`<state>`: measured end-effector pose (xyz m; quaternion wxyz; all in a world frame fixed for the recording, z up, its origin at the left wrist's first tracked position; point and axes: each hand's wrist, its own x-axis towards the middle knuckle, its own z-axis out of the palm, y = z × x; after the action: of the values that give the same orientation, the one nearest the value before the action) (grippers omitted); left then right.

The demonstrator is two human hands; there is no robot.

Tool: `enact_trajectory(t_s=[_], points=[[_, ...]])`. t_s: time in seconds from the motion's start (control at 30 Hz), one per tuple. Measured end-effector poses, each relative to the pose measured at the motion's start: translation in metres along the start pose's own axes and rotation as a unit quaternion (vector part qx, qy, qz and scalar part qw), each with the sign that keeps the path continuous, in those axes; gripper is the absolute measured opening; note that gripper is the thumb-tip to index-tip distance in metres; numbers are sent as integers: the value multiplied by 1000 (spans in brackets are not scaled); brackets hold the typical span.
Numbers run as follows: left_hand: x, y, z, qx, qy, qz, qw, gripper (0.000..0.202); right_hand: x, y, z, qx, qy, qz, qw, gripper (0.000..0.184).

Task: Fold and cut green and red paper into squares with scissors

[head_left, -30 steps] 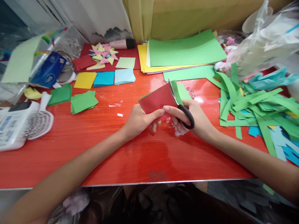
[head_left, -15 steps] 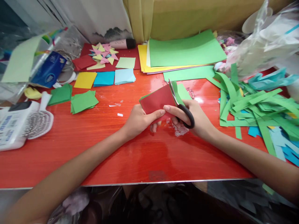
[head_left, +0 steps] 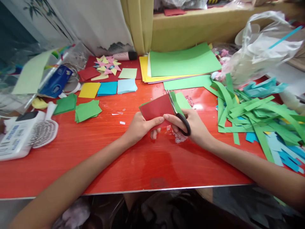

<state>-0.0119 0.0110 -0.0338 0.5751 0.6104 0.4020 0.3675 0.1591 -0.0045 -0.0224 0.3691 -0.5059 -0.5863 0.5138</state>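
A red paper square [head_left: 157, 110] is pinched in my left hand [head_left: 140, 127], thumb on top, with green paper [head_left: 175, 101] lying behind it. My right hand [head_left: 194, 126] is closed round black-handled scissors [head_left: 183, 123]. Their blades run along the right edge of the red square, and the green paper bends away on the far side of them. The tips of both thumbs nearly meet at the lower edge of the red square. Behind my right hand, another light green piece [head_left: 183, 101] shows on the table.
Cut green strips [head_left: 252, 111] heap up at the right, below a plastic bag [head_left: 264, 51]. Large green sheets [head_left: 183, 60] lie at the back. Green squares [head_left: 87, 110], a yellow square [head_left: 89, 90] and blue squares [head_left: 107, 88] lie left. A hairbrush [head_left: 46, 133] rests far left.
The camera view has tilted up slightly, so the scene sits lower in the picture. Both hands keep their hold on the paper and scissors, with little change between them.
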Motion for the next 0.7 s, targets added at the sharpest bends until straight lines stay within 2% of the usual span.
enact_trajectory(t_s=[0.33,0.47,0.57,0.63,0.7], points=[[1,-2,-4,-59,-1,-38,998,27,-1,6,2,65,-7,24,998,45],[2,-1,-4,-77,2,-46,996,26,4,5,-3,63,24,-1,998,48],[3,-1,-5,-75,14,-44,996,28,12,5,-11,130,46,-13,990,44],[4,0,-6,-72,27,-38,996,29,16,5,-17,213,31,31,976,37],[6,0,-8,-74,40,-32,996,29,18,5,-22,296,-9,104,949,36]])
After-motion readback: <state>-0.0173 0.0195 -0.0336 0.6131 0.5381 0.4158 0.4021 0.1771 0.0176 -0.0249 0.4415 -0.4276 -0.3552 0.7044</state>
